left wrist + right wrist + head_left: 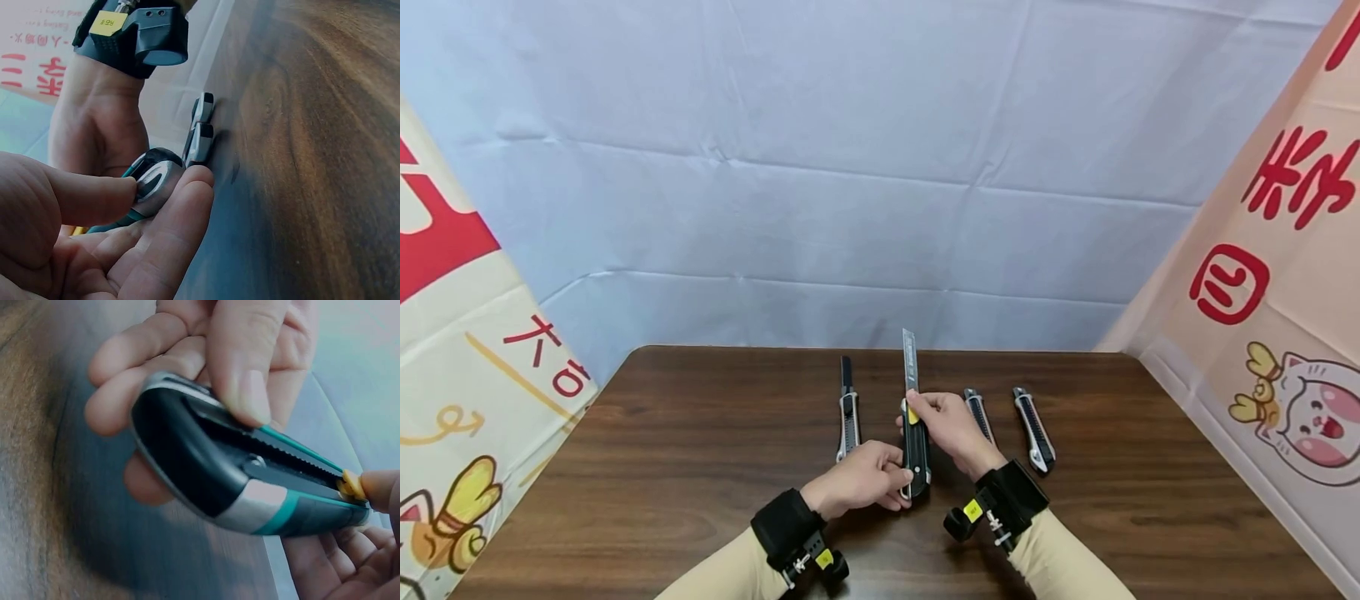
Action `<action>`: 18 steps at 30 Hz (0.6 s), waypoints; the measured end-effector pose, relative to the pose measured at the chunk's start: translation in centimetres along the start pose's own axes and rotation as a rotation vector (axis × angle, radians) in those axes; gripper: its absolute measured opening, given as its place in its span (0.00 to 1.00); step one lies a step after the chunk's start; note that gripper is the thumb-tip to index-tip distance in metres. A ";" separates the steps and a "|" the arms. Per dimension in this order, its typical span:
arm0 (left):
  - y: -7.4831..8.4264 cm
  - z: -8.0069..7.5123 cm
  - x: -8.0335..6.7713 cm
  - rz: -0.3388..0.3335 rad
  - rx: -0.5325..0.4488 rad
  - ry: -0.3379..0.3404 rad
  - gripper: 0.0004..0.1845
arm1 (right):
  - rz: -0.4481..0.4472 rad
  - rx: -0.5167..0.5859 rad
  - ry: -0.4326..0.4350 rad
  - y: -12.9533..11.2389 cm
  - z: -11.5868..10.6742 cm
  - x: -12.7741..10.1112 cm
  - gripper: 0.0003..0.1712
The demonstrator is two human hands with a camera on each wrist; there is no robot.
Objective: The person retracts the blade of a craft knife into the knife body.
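Both hands: clamped on one utility knife [917, 458], the left hand [865, 477] pinching its near end between thumb and fingers, the right hand [953, 427] gripping higher up; most of the right fingers are hidden behind the body in the head view.
Backdrop: creased pale cloth [850, 225], cut off at the top.
Side banners: left [475, 375] and right [1225, 367] ones, with red lettering and cartoon figures, cropped by the picture edges.
Surface: brown wood grain [625, 467]; its near edge falls outside the head view.
Wrist bands: black, left [786, 525] and right [1015, 497], over cream sleeves.
Held knife: between the hands, over the middle of the surface, black with green trim; whether it touches the wood is hard to tell.
Other knives: one on the left [848, 425], with a dark blade out; two on the right, the inner [979, 414] partly covered by the right hand, the outer [1034, 432] in full view.
Held blade: extended [910, 358], out of sight in both wrist views.
Slider: yellow [352, 485], under the right thumb.
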State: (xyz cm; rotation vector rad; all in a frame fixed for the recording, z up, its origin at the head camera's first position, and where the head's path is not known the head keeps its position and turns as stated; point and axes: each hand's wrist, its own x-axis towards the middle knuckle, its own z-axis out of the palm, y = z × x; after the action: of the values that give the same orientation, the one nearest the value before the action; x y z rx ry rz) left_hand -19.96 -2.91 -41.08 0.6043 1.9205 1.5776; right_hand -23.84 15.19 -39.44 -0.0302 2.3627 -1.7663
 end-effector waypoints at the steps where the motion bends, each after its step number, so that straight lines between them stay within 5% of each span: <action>1: 0.0 0.0 0.0 0.005 0.006 -0.008 0.15 | 0.002 0.002 -0.002 0.0 0.0 0.0 0.28; 18: 0.3 0.4 0.0 -0.035 -0.016 0.046 0.14 | -0.002 0.029 -0.013 0.0 -0.1 -0.4 0.23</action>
State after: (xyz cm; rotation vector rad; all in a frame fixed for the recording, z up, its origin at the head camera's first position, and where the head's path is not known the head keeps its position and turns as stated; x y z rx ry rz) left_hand -19.68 -2.53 -40.87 0.5290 1.9405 1.5961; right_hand -23.48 15.32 -39.32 -0.0404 2.3286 -1.7952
